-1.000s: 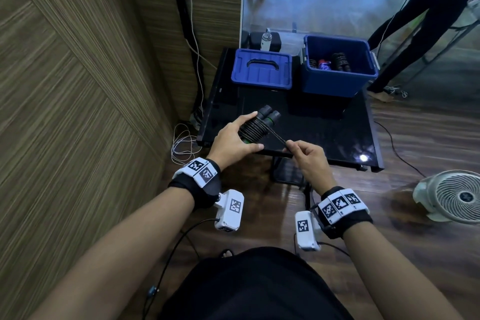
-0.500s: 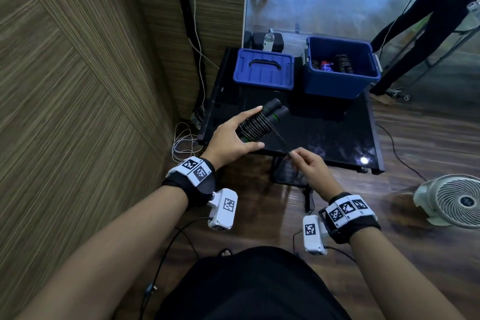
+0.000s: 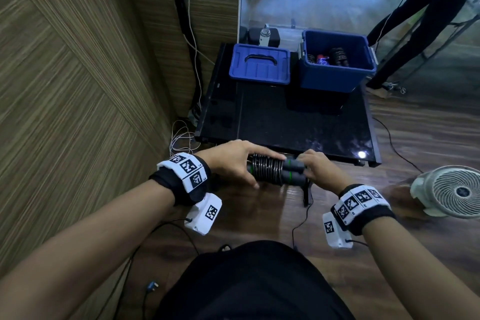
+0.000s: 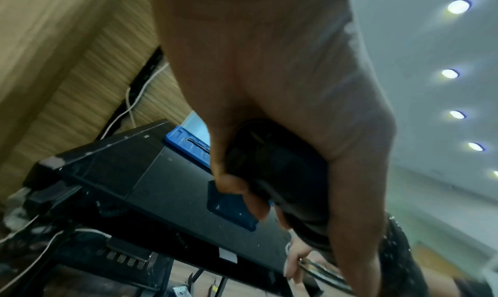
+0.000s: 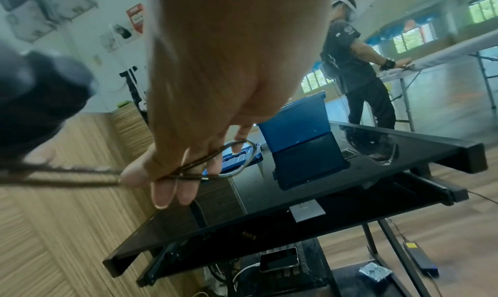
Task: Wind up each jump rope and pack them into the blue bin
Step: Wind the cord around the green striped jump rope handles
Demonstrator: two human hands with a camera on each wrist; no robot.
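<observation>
A black jump rope (image 3: 288, 174) with green-ringed handles is wound into a bundle and lies level in front of the table's near edge. My left hand (image 3: 265, 170) grips its coiled part, thumb under, fingers on top; the left wrist view shows the dark bundle (image 4: 275, 165) in my palm. My right hand (image 3: 310, 167) is at the handles' right end. In the right wrist view its fingers (image 5: 172, 182) pinch the last loop of rope (image 5: 237, 161). The open blue bin (image 3: 337, 78) at the table's far right holds several wound ropes (image 3: 337, 56).
The bin's blue lid (image 3: 259, 65) lies on the black table (image 3: 298, 125), left of the bin. A wooden wall runs along the left. A white fan (image 3: 452, 191) stands on the floor at right. Another person (image 5: 358, 67) works at a table behind.
Both hands came down and nearer to me. The bundle turned from tilted to level. My right hand closed the gap to the handles, and the free strand between the hands is gone.
</observation>
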